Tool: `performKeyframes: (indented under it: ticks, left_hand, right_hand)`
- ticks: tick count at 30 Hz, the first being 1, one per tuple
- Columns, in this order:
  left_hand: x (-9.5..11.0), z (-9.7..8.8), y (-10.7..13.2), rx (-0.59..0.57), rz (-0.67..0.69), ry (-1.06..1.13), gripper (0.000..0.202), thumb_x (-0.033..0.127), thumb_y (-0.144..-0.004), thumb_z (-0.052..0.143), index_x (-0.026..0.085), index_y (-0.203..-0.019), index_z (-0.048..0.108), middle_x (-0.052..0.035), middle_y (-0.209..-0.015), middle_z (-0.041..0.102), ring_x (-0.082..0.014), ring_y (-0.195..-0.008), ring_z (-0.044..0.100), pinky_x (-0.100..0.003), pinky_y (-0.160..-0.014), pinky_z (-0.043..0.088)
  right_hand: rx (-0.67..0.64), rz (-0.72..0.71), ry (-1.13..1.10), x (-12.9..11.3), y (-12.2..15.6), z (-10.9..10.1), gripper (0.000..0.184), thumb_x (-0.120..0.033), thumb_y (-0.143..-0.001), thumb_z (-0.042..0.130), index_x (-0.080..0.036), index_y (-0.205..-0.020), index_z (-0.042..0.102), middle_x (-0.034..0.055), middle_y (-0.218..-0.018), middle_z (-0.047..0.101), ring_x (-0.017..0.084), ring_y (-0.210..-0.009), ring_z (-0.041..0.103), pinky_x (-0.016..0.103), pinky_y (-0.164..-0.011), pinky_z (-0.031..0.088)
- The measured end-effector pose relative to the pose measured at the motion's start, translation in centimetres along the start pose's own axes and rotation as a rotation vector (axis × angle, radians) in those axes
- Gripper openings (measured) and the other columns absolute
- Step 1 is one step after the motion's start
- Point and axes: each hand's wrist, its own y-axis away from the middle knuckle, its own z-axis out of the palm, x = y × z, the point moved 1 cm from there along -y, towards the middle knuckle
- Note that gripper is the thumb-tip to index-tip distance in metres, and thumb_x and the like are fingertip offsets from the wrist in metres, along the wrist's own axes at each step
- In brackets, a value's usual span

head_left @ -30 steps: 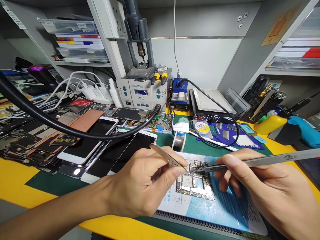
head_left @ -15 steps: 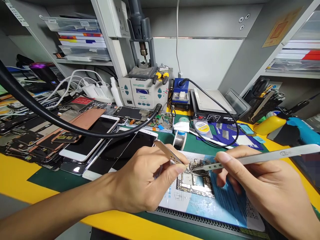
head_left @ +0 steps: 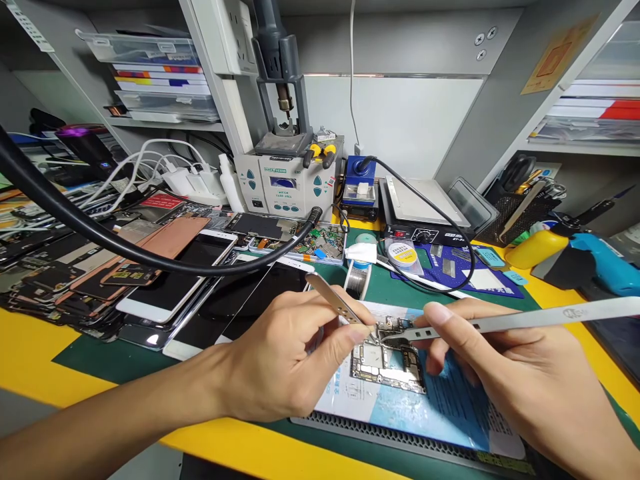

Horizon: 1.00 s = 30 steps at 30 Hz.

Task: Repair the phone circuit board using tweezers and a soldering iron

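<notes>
Left grip [head_left: 280, 353], right grip [head_left: 520, 373] hold tweezers [head_left: 525, 321] at motherboard [head_left: 385, 367].

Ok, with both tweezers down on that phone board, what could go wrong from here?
The left tweezers and right tweezers converge on the phone circuit board, so a slip could scratch it or knock off small components. It appears to lie unclamped on the printed sheet, so it might shift.

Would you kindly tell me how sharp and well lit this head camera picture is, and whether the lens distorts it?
In the head view, light is even, the circuit board looks sharp, the steel tweezers shine, and the wide lens tilts the white shelf upright.
</notes>
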Motion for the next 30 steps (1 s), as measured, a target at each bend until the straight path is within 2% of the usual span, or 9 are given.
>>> performKeyframes:
  ticks: [9, 16, 23, 27, 30]
  left_hand:
    - [0.01, -0.07, 0.05, 0.016, -0.018, 0.002, 0.020, 0.006, -0.097, 0.057, 0.000, -0.101, 0.076, -0.0123, -0.095, 0.079, -0.0150, -0.093, 0.075, -0.018, -0.087, 0.058]
    - [0.02, -0.04, 0.11, 0.016, -0.015, 0.002, 0.021, 0.006, -0.098, 0.056, 0.000, -0.101, 0.076, -0.0115, -0.095, 0.079, -0.0148, -0.091, 0.075, -0.019, -0.086, 0.058]
    - [-0.08, 0.02, 0.12, 0.017, -0.004, -0.002, 0.021, 0.006, -0.098, 0.056, 0.001, -0.100, 0.076, -0.0115, -0.093, 0.079, -0.0150, -0.090, 0.075, -0.019, -0.084, 0.058]
    - [-0.11, 0.08, 0.08, 0.005, -0.006, 0.008, 0.022, 0.007, -0.098, 0.055, 0.000, -0.099, 0.076, -0.0128, -0.092, 0.078, -0.0162, -0.086, 0.074, -0.022, -0.081, 0.059]
    - [-0.10, 0.03, 0.11, 0.006, -0.009, 0.014, 0.022, 0.006, -0.097, 0.055, 0.000, -0.101, 0.076, -0.0123, -0.093, 0.078, -0.0163, -0.086, 0.074, -0.023, -0.080, 0.059]
  right_hand:
    - [-0.007, 0.035, -0.042, -0.11, -0.17, 0.00, 0.051, -0.067, -0.090, 0.071, -0.027, -0.058, 0.072, 0.0023, -0.065, 0.072, 0.020, -0.063, 0.064, 0.026, -0.055, 0.050]
    - [0.024, 0.049, -0.071, -0.14, -0.05, 0.17, 0.048, -0.065, -0.088, 0.074, -0.027, -0.059, 0.073, -0.0007, -0.052, 0.058, 0.017, -0.054, 0.058, 0.025, -0.055, 0.051]
    - [0.014, 0.033, -0.073, -0.02, -0.23, 0.12, 0.048, -0.063, -0.090, 0.073, -0.027, -0.058, 0.073, 0.0016, -0.065, 0.071, 0.018, -0.059, 0.062, 0.024, -0.055, 0.052]
    - [0.015, 0.045, -0.075, 0.05, -0.26, 0.12, 0.048, -0.063, -0.089, 0.073, -0.027, -0.058, 0.073, 0.0019, -0.065, 0.071, 0.019, -0.061, 0.064, 0.024, -0.056, 0.052]
    - [0.011, 0.049, -0.079, 0.05, -0.23, 0.13, 0.046, -0.063, -0.089, 0.074, -0.027, -0.059, 0.074, 0.0009, -0.063, 0.069, 0.017, -0.058, 0.060, 0.023, -0.056, 0.053]
